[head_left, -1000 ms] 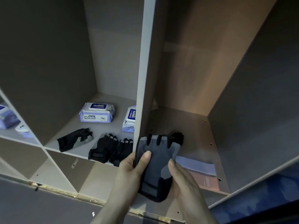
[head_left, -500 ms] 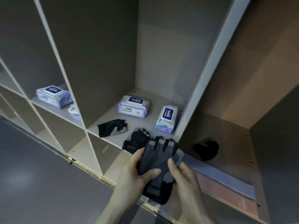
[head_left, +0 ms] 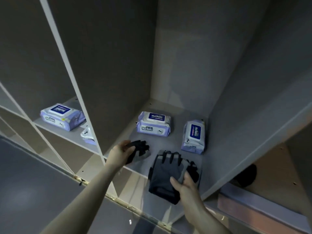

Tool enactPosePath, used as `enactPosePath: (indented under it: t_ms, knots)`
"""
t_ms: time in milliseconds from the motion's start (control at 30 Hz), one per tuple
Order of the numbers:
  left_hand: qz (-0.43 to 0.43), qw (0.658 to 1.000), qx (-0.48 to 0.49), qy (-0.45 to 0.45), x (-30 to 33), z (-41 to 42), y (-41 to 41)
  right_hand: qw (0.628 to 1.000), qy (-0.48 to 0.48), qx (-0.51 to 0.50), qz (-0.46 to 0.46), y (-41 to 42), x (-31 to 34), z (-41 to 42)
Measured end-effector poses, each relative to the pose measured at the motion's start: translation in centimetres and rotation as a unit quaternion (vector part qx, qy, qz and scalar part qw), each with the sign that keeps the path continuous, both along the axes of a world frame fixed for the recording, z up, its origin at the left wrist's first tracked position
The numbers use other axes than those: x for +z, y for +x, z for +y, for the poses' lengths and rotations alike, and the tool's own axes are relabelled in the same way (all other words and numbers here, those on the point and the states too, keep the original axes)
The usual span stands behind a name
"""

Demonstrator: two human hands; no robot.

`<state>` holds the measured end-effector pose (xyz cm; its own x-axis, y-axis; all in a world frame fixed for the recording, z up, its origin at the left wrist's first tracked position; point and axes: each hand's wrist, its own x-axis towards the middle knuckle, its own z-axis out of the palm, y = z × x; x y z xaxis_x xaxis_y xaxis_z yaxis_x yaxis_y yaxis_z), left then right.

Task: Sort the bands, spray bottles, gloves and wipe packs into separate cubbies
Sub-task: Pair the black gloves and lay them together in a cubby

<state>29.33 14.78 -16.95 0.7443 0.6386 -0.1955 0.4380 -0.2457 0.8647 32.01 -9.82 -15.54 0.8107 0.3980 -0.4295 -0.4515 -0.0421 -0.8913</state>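
Observation:
My right hand grips a grey and black fingerless glove over the front edge of the middle cubby. Partly hidden under that glove lies another black glove. My left hand grips a black glove lying at the cubby's front left. Two purple wipe packs sit deeper in this cubby, one flat and one standing on edge. A further wipe pack lies in the cubby to the left. A black glove shows in the right cubby.
White dividers separate the cubbies. A small white and purple item lies beside the left cubby's divider. Flat grey and pink bands lie along the right cubby's front edge. Lower cubbies open beneath the shelf.
The view swung left to the middle cubby. My left hand let go of the grey glove and took the black glove at the front left. My right hand carried the grey glove into this cubby.

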Motion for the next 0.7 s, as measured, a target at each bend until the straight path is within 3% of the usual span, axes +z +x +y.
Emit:
enactPosePath:
  t_ms: [200, 367, 400, 467, 567, 633, 700]
  knots:
    - [0.177, 0.963, -0.138, 0.152, -5.7, 4.3, 4.0, 0.988, 0.064, -0.038, 0.134, 2.6, -3.0, 4.3]
    - [0.298, 0.873, -0.17, 0.346, -7.1, 5.2, 5.1, 0.991, 0.043, -0.031, 0.12, 3.9, -4.1, 6.1]
    - [0.301, 0.875, -0.169, 0.339, -7.1, 5.6, 5.3, 0.991, 0.044, -0.031, 0.12, 4.1, -4.3, 6.6]
    - [0.262, 0.921, -0.143, 0.25, -6.8, 6.6, 5.4, 0.993, 0.039, -0.031, 0.108, 4.2, -4.7, 7.8]
    - [0.102, 0.992, -0.011, 0.076, -5.0, 7.7, 5.1, 0.993, 0.045, -0.025, 0.11, 4.6, -5.3, 10.4]
    - [-0.004, 0.998, 0.07, 0.007, -3.4, 8.0, 4.5, 0.99, 0.065, -0.028, 0.12, 4.7, -5.5, 12.3]
    - [-0.069, 0.989, 0.087, -0.1, -2.2, 7.6, 3.9, 0.989, 0.074, -0.024, 0.129, 4.7, -6.1, 13.9]
